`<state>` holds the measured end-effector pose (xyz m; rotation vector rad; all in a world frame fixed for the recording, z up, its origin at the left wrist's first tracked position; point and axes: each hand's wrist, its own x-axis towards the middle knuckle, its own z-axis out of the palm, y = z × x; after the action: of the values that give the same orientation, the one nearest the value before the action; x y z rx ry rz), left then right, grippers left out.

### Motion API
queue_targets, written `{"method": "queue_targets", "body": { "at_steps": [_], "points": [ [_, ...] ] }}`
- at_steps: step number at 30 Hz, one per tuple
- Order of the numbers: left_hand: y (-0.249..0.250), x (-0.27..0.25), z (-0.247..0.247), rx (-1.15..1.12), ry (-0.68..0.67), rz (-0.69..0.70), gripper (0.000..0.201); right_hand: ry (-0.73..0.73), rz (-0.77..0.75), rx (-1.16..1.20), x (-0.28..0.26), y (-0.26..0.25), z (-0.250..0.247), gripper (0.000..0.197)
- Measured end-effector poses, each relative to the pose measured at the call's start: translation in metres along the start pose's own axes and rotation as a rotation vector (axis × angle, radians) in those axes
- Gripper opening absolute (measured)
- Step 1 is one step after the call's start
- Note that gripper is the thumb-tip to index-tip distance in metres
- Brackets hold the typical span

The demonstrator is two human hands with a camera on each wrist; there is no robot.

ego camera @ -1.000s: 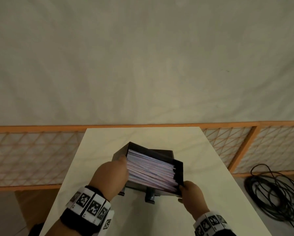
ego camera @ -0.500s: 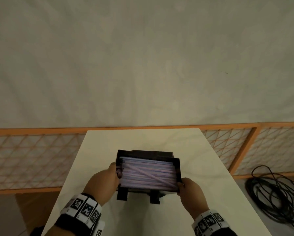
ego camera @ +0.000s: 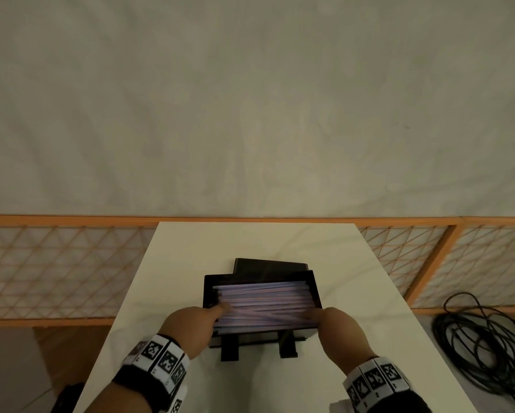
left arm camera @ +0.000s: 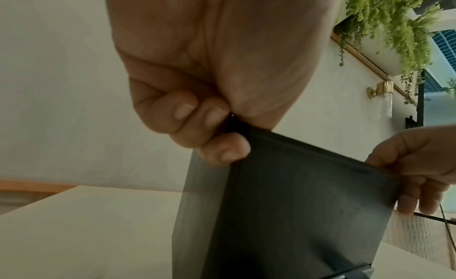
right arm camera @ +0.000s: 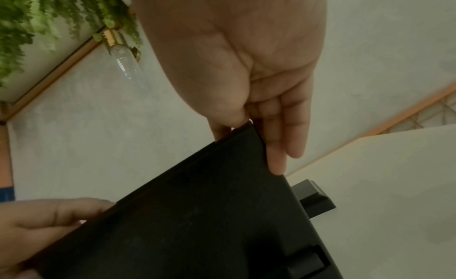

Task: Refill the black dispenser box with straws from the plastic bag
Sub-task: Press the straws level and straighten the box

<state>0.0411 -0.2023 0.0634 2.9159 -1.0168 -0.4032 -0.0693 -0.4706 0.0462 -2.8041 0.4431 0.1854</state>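
Observation:
The black dispenser box (ego camera: 208, 290) stands in the middle of the white table (ego camera: 250, 239), open on top. Pale purple straws (ego camera: 265, 302) fill it almost to the rim, a few lying crossed. My left hand (ego camera: 217, 311) grips its near left corner, thumb over the straws; in the left wrist view the left hand (left arm camera: 229, 131) has curled fingers outside the box (left arm camera: 296, 205). My right hand (ego camera: 320, 318) pinches the near right corner. In the right wrist view the right hand (right arm camera: 249, 131) has its thumb inside the box (right arm camera: 197, 224), fingers along the wall. No plastic bag shows.
A flat black lid (ego camera: 269, 265) lies just behind the box. An orange lattice fence (ego camera: 56, 269) runs behind the table against a pale wall. A coil of black cable (ego camera: 483, 347) lies on the floor to the right.
The box was tilted and turned a second ago; it now sits level and square. Both hands have shifted to its near corners.

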Motion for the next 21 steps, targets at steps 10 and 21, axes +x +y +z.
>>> {"method": "queue_targets", "body": {
  "at_steps": [10, 21],
  "points": [
    [-0.004, -0.006, 0.016, -0.275, 0.194, -0.159, 0.053, 0.136, 0.089, 0.242, 0.003, 0.004, 0.006, 0.067],
    [-0.005, 0.002, 0.012, -0.501, 0.289, -0.169, 0.043, 0.375, 0.093, 0.592, 0.013, 0.003, -0.001, 0.022]
  ]
}}
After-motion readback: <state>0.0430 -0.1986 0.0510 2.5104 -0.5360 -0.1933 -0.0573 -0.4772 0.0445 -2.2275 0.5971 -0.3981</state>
